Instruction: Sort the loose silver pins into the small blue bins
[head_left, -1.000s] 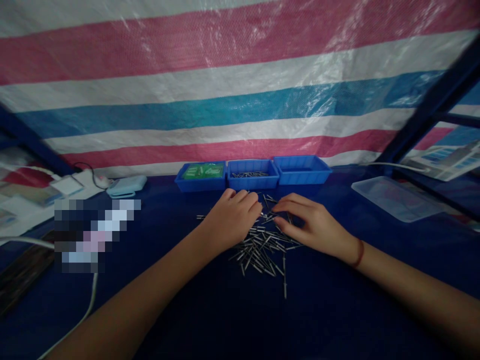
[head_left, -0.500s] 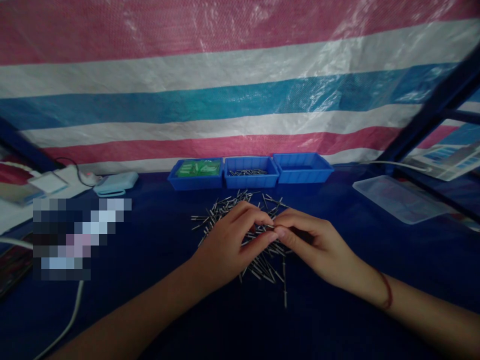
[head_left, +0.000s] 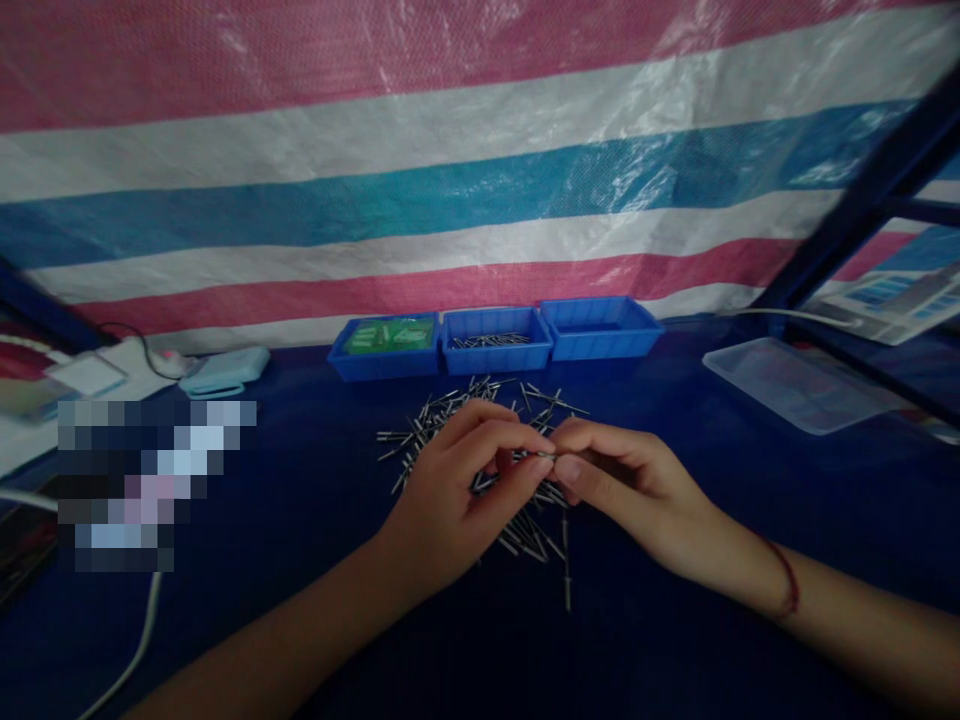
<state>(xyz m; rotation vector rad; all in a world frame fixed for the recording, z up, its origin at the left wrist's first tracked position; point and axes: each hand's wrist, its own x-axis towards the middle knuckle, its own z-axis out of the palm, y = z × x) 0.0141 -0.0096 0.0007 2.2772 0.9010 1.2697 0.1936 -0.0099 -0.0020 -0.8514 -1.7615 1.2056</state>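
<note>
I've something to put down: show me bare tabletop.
Free: the table between right hand and plastic lid, and the near strip between forearms. Crowded: the middle, where metal pins lie beneath the left hand, and the back, with three blue bins.

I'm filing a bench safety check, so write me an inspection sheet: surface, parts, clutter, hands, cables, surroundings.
Surface: dark blue tabletop.
Parts: heap of loose metal pins under and around the hands; more in the middle blue bin; green packets in the left blue bin.
Clutter: light-blue case at left, clear plastic sheet at right.
Hands: left hand and right hand meet at the fingertips, apparently pinching one metal pin.
Cables: white cable at left.
Surroundings: striped sheet behind.
</note>
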